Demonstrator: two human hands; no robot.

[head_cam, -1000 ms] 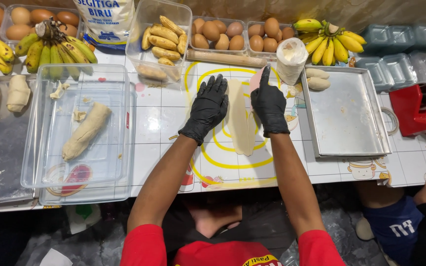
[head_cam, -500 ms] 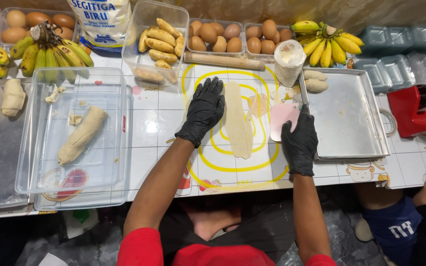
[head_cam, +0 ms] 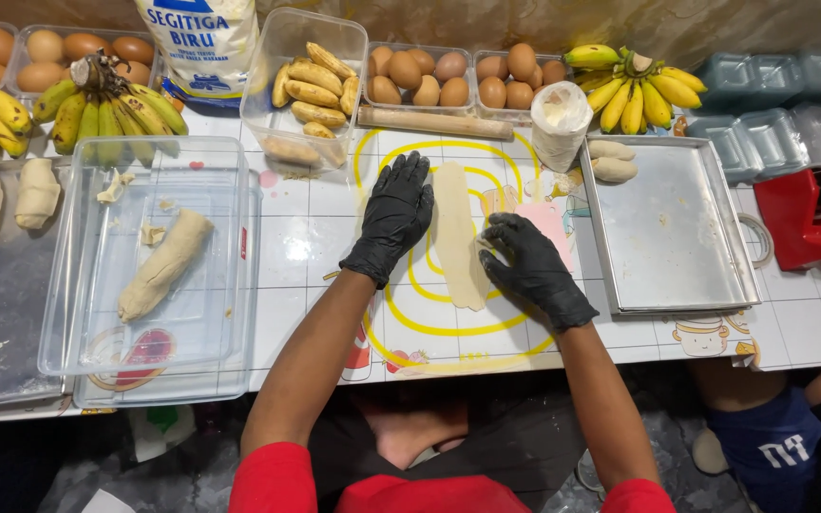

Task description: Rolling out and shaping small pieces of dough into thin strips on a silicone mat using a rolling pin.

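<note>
Only the head view here, looking straight down. Both hands are in black gloves and sit either side of a long flattened strip of dough [head_cam: 456,233] lying on the tiled table [head_cam: 306,247]. The left hand [head_cam: 393,217] lies flat with fingers spread, fingertips at the strip's left edge near its far end, gripping nothing. The right hand [head_cam: 532,268] is flat too, fingers pointing left and touching the strip's right edge around the middle, not holding anything either.

Just past the right hand's far side there's a pink scraper card [head_cam: 551,226] on the table, and further right a metal tray [head_cam: 662,233] with two small dough pieces [head_cam: 610,161] at its far corner. Beyond the fingertips of both hands lies a wooden rolling pin [head_cam: 435,122], with egg trays [head_cam: 463,74] behind it and a white cup [head_cam: 561,123] beside it. Far right of that, a bunch of bananas [head_cam: 634,87].

Left of the left hand sits a clear plastic tub [head_cam: 149,256] with a dough log [head_cam: 162,266] inside. Beyond it another clear tub with peeled bananas [head_cam: 311,81].

A red tape dispenser [head_cam: 800,218] is well off to the right.
</note>
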